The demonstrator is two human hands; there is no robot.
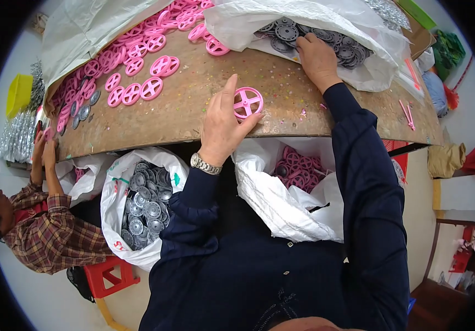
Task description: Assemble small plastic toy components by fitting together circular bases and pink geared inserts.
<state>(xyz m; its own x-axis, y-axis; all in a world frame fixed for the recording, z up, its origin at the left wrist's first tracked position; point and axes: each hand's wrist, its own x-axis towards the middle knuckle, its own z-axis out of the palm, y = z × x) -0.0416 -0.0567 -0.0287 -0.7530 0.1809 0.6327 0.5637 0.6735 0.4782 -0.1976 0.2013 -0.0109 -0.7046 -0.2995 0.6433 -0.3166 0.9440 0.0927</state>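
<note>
My left hand point(223, 122) is closed on a pink plastic wheel point(239, 103) with cross spokes, keeping it tilted up over the near part of the wooden table. Its thumb and fingers grip the rim. Farther right, my right hand point(318, 59) reaches into the mouth of a white sack point(378, 74) lying on the table, where grey discs point(348, 52) are heaped. My right fingertips are bent against the edge of one ridged grey disc point(287, 32), partly hiding their hold on it.
Pink wheels point(138, 51) spill across the table point(193, 105) at far left. Below its edge hang a sack of grey discs point(148, 212) and a sack of pink wheels point(301, 168). Pink sticks point(407, 115) lie at right. A co-worker point(55, 220) handles parts at left, near a red stool point(110, 278).
</note>
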